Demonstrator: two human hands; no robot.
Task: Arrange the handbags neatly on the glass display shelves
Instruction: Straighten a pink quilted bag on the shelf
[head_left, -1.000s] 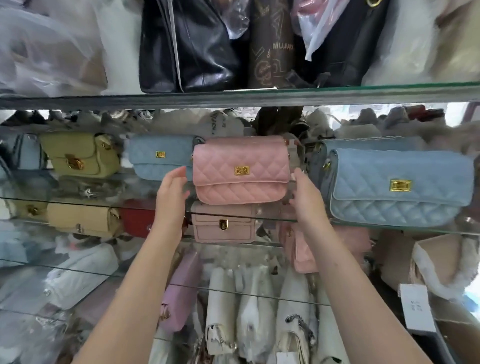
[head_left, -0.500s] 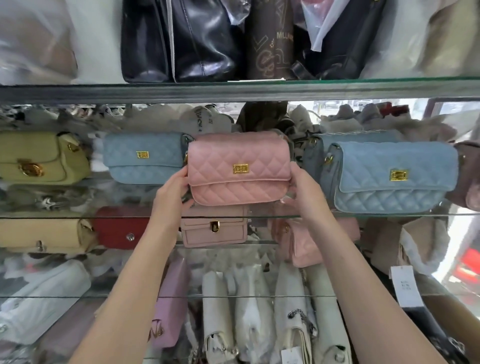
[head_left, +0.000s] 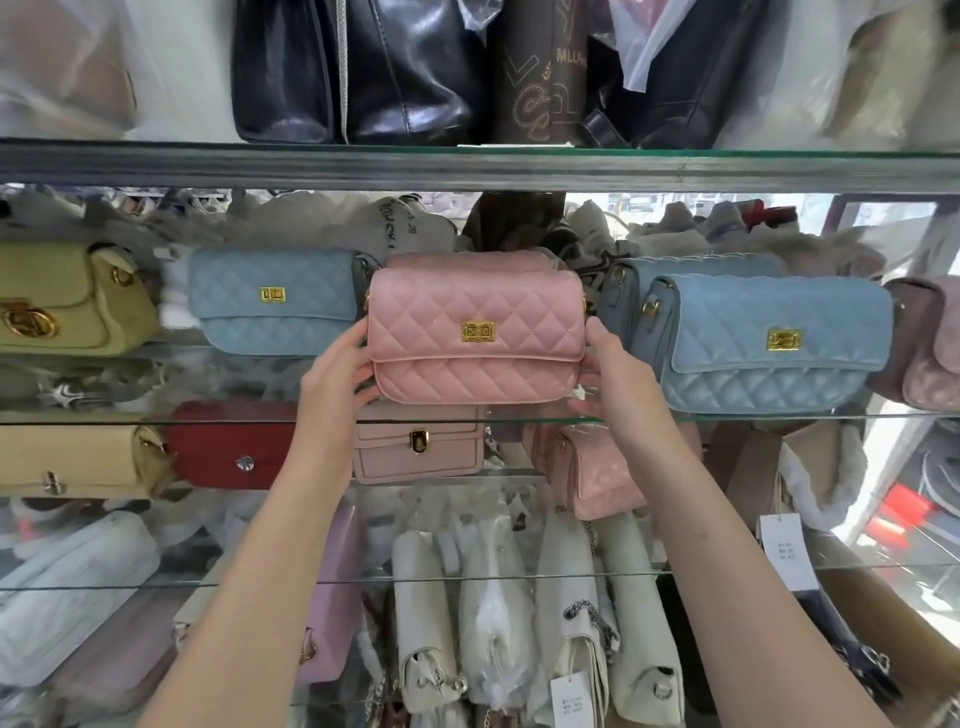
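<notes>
The left hand (head_left: 337, 374) curls round the left end of the pink quilted handbag (head_left: 475, 332) and the right hand (head_left: 615, 379) grips its right end, thumb on the front. The bag faces out at the near edge of the middle glass shelf (head_left: 156, 418) (whether its base rests fully on the glass I cannot tell). This row looks nearly settled; squaring and releasing this bag remain. On this shelf I count three blue quilted bags (head_left: 275, 301), one to the left and two to the right, and one olive bag (head_left: 67, 301) far left.

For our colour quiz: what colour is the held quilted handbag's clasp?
Gold metal clasp, best in head view.
</notes>
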